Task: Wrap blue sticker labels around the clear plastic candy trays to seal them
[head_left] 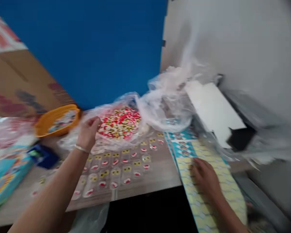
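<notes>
At the near-left edge of the open plastic bag [129, 96], I've got the left hand [86, 131] beside a heap of small red, white and yellowish pieces [121, 123], fingers bent close together; blur means I can't tell if they pinch one. Over right, the right hand [206, 178] lies on the yellow patterned sheets [196, 202], fingers loosely curled; any grip is unclear. It looks like a reach at the heap, a spot calling for fine fingertip control. Clear packs [115, 178] sit in rows just below, crumpled plastic [165, 110] crowds the right, and an orange basket [42, 127] stands left.
</notes>
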`<state>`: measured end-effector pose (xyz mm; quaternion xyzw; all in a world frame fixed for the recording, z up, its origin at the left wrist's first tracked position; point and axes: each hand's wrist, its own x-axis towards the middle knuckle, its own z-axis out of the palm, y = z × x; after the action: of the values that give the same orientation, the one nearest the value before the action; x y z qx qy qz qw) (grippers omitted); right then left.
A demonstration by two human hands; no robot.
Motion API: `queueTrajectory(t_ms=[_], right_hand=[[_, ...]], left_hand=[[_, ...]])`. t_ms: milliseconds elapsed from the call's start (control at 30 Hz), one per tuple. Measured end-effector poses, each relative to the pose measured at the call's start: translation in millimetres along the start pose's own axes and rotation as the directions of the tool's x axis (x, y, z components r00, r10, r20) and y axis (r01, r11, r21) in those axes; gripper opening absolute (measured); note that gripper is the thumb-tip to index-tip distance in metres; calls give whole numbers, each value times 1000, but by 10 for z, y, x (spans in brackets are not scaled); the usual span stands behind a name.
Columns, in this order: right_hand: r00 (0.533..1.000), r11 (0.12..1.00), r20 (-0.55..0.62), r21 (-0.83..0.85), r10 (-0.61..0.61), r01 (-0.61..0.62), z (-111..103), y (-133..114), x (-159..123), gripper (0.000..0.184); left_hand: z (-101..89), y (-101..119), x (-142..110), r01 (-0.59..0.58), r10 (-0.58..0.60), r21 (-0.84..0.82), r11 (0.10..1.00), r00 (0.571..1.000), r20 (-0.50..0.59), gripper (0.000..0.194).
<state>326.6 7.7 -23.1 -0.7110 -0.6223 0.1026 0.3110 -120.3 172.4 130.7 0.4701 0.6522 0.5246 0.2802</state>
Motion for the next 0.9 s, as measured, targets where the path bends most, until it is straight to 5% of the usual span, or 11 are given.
queueTrajectory(t_ms=[33,67,133,167,233,300,400,500,633,900], right_hand=[[1000,1000,0,-19,-25,25,-7,11,-7,40],[999,999,-14,-34,-34,33,-8,28,-19,37],[998,999,-57,-37,-33,31,-12,79,-72,32],[997,999,-75,-31,-28,26,-21,108,-111,30],[996,1000,-91,-11,-19,18,-52,166,-197,29],[995,1000,-94,17,-15,17,-85,217,-267,29],[995,999,-96,50,-5,10,-109,247,-320,29],[995,999,-102,48,15,-10,-115,199,-323,28],[997,999,-71,28,41,-39,-166,43,-237,25],[936,929,92,187,-339,318,-151,-159,331,17]], left_hand=[[310,-41,-312,56,-48,-58,997,991,127,36],[607,-67,-670,193,-138,-130,973,928,346,41],[1134,-75,-1417,444,-256,-114,889,688,679,47],[1357,-67,-1751,526,-275,-103,844,590,759,46],[1727,-49,-2242,619,-326,-66,783,498,803,43],[1999,-49,-2474,634,-374,-40,772,504,779,41],[2254,-80,-2507,587,-414,-4,810,575,705,38],[2382,-116,-2472,521,-382,-1,853,628,678,26],[2443,-152,-2500,482,-339,-19,876,643,686,12],[2426,-188,-2459,472,-312,-44,881,647,696,12]])
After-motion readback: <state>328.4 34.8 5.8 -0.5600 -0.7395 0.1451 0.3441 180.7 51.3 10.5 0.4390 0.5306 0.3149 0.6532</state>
